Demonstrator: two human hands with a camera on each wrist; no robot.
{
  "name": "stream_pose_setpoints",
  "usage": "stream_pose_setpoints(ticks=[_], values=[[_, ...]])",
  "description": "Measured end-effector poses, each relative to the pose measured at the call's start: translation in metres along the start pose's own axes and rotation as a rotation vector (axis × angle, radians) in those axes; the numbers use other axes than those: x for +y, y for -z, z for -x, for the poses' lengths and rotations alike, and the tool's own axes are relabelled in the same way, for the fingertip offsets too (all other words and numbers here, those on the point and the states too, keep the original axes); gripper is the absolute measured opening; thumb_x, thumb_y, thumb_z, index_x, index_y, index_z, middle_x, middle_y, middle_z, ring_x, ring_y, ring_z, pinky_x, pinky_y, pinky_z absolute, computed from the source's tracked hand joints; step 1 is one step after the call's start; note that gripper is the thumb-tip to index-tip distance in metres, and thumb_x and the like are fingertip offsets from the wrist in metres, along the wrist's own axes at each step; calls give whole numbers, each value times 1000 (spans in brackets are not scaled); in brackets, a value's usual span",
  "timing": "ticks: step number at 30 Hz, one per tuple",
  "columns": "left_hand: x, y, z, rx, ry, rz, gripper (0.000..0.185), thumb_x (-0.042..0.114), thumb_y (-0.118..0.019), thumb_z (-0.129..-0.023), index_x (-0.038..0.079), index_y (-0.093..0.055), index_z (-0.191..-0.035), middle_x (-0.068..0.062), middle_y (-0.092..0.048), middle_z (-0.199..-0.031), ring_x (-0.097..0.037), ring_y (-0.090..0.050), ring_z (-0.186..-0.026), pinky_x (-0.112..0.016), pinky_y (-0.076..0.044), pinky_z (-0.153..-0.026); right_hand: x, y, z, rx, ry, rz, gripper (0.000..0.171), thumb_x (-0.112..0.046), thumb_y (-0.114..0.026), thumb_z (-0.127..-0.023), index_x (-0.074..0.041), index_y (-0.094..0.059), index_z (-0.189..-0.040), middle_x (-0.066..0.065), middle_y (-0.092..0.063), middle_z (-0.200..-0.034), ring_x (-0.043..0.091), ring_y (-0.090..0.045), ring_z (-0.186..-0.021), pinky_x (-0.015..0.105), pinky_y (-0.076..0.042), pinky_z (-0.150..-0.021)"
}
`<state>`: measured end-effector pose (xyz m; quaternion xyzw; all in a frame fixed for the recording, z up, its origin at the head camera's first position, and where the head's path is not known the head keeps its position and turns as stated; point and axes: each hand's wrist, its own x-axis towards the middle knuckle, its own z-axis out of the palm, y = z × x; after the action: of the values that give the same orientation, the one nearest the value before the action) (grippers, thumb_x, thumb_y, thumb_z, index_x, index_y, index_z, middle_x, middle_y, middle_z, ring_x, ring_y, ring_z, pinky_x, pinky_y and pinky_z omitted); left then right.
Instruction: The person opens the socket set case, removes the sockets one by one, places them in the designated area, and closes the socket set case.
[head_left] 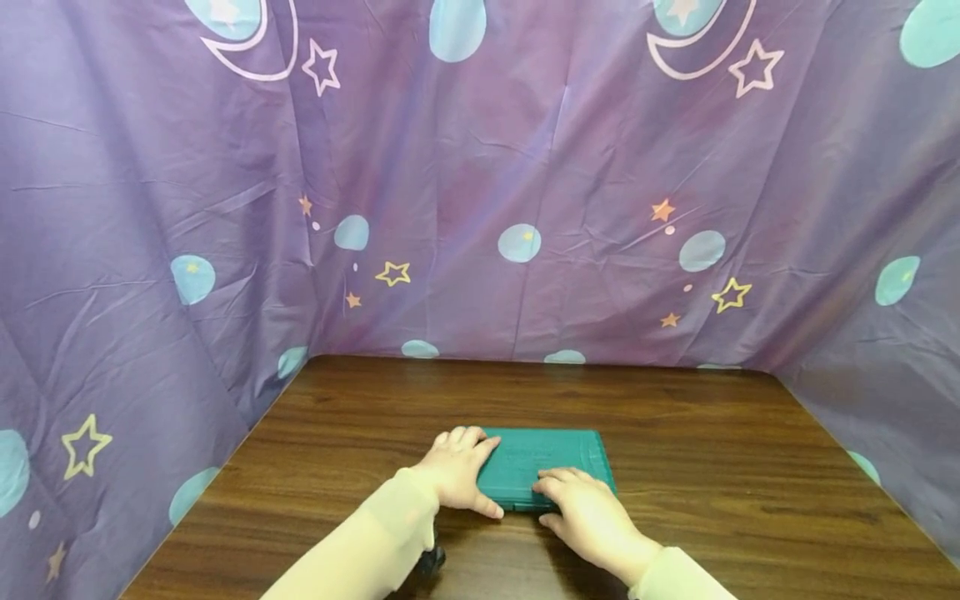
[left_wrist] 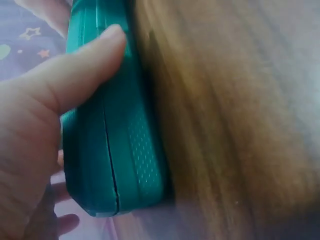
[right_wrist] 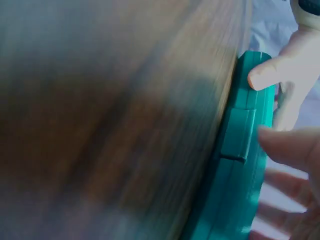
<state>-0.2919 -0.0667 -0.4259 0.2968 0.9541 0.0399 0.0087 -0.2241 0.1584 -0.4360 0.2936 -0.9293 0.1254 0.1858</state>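
A flat teal plastic case (head_left: 551,458) lies closed on the wooden table (head_left: 712,467), near the front middle. My left hand (head_left: 459,471) holds its front left corner, fingers over the lid and thumb (left_wrist: 85,70) pressed on the front edge of the case (left_wrist: 125,145). My right hand (head_left: 585,510) holds the front right part, fingers curled on the lid. In the right wrist view its thumb (right_wrist: 290,147) sits close to the case's latch (right_wrist: 237,142). Both sleeves are pale cream.
A purple cloth (head_left: 480,208) printed with stars, moons and pale blue dots hangs round the table at the back, left and right. Bare wood stretches behind and to both sides of the case.
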Motion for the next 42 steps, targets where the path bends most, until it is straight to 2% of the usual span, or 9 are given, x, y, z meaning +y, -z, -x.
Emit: stream_pose_setpoints(ticks=[3,8,14,24,28,31,35,38,42], values=[[-2,0,-3,-46,-3,29,107,71,-72,-67,18,-32,-151,-3,-29,-151,-25,-25,-140,-46,-20,-113,-2,-1,0,34,12,-13,21,-14,-83,-72,-14,-70,-89,5,-70,-109,24,-65,-101,43,-52,-85],[-5,-7,-7,-124,2,148,113,67,-75,-66,26,-20,-155,-6,-5,-162,-28,-4,-147,-47,-4,-116,-6,-3,0,46,-72,5,11,-16,-81,-75,-17,-77,-85,-2,-72,-105,19,-67,-97,38,-54,-81],[-9,-13,-8,-95,6,205,112,65,-77,-65,29,-21,-155,-5,-9,-161,-29,-4,-147,-49,-7,-116,-9,-9,0,74,-155,12,10,-21,-84,-71,-22,-78,-79,-8,-71,-105,15,-65,-98,34,-55,-77],[-9,-11,-8,-56,4,200,111,64,-79,-63,30,-25,-154,-2,-13,-161,-27,-8,-147,-48,-10,-116,1,-15,0,138,-91,-93,13,-13,-85,-67,-17,-77,-76,-1,-72,-104,18,-63,-96,39,-52,-83],[-10,-10,-10,-50,-7,186,111,64,-79,-63,30,-25,-154,-4,-15,-161,-26,-8,-147,-47,-10,-116,4,-14,-3,149,22,36,23,-18,-88,-65,-16,-67,-76,-4,-68,-98,17,-61,-87,37,-52,-71],[-11,-9,-11,-56,-5,181,111,64,-79,-64,31,-24,-154,-4,-14,-161,-26,-8,-147,-47,-10,-116,0,-13,-8,105,95,206,34,-24,-88,-63,-16,-60,-80,-4,-61,-95,18,-57,-81,34,-51,-59],[-9,-9,-10,-72,15,173,110,65,-78,-65,34,-22,-154,-2,-13,-161,-24,-8,-147,-49,-16,-115,-7,-14,-15,33,131,364,34,-25,-86,-66,-13,-61,-85,0,-57,-94,20,-55,-80,32,-49,-52],[-7,-9,-10,-92,30,157,112,67,-77,-64,35,-20,-154,0,-11,-161,-23,-6,-147,-50,-20,-113,-13,-15,-16,13,130,414,25,-17,-82,-70,-12,-62,-84,1,-55,-91,21,-54,-78,30,-47,-48],[-4,-8,-11,-102,42,136,113,67,-77,-63,37,-18,-154,2,-9,-162,-22,-6,-147,-50,-23,-113,-17,-15,-16,30,68,370,18,-9,-79,-70,-11,-64,-79,3,-55,-89,22,-54,-76,33,-48,-48]])
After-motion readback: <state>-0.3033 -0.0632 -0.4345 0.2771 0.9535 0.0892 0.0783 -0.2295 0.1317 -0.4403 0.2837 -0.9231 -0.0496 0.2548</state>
